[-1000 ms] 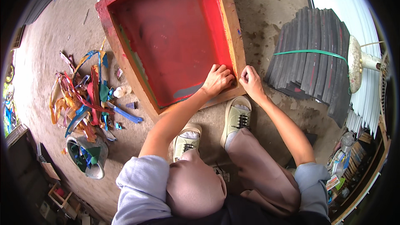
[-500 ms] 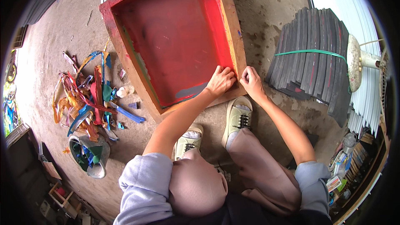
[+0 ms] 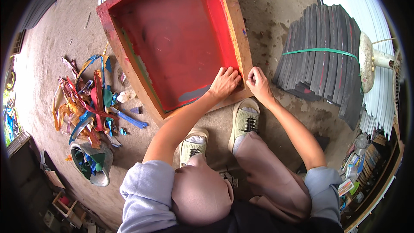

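A shallow wooden frame (image 3: 239,30) with a dark red panel (image 3: 177,43) inside lies tilted before me, its inner sides smeared red. At its near right corner, my left hand (image 3: 224,83) reaches inside, with fingers curled down against the inner corner. Their tips are hidden. My right hand (image 3: 259,85) is closed just outside the same corner, thumb and fingers pinched together by the frame's outer edge. Whatever sits in either hand's fingers is hidden or too small to make out. A grey patch (image 3: 194,95) shows along the panel's near edge.
Left on the concrete floor lies a heap of colourful peeled strips (image 3: 92,103), beside a bucket (image 3: 105,172) holding blue and green scraps. At right stand dark grey slabs (image 3: 319,30) bound with green strap, next to a pedestal-like metal piece (image 3: 366,62). My shoes (image 3: 246,118) are near the frame.
The whole view, frame included, has shifted slightly left. Both hands stay at the same corner; my left hand's fingers look a little flatter, while the right stays pinched.
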Action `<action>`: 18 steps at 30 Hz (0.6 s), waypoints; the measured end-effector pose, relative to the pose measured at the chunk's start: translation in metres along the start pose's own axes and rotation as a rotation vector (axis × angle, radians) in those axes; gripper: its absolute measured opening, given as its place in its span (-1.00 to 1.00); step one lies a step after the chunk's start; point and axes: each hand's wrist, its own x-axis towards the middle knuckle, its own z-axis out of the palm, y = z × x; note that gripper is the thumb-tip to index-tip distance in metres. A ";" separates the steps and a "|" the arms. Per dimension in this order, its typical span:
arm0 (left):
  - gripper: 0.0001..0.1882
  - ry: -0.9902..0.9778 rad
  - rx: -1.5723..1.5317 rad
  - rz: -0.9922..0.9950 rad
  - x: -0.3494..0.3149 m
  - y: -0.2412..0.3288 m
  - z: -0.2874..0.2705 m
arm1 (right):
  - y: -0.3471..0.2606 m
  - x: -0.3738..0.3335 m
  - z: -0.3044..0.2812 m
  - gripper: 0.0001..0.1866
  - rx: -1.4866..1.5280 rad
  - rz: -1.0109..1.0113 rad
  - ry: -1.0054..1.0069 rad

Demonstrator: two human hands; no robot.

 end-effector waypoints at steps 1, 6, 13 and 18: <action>-0.91 0.002 -0.034 0.002 -0.001 -0.001 0.000 | 0.000 0.000 0.000 -0.80 -0.012 -0.009 -0.002; -0.91 0.046 -0.127 0.042 -0.004 -0.008 -0.003 | -0.001 0.000 0.001 -0.79 -0.034 -0.033 -0.010; -0.89 0.075 -0.175 0.116 -0.004 -0.011 -0.007 | -0.002 -0.001 0.000 -0.79 -0.051 -0.050 0.021; -0.88 0.083 -0.093 0.202 -0.004 -0.018 -0.009 | -0.003 -0.003 0.002 -0.81 -0.033 -0.052 0.030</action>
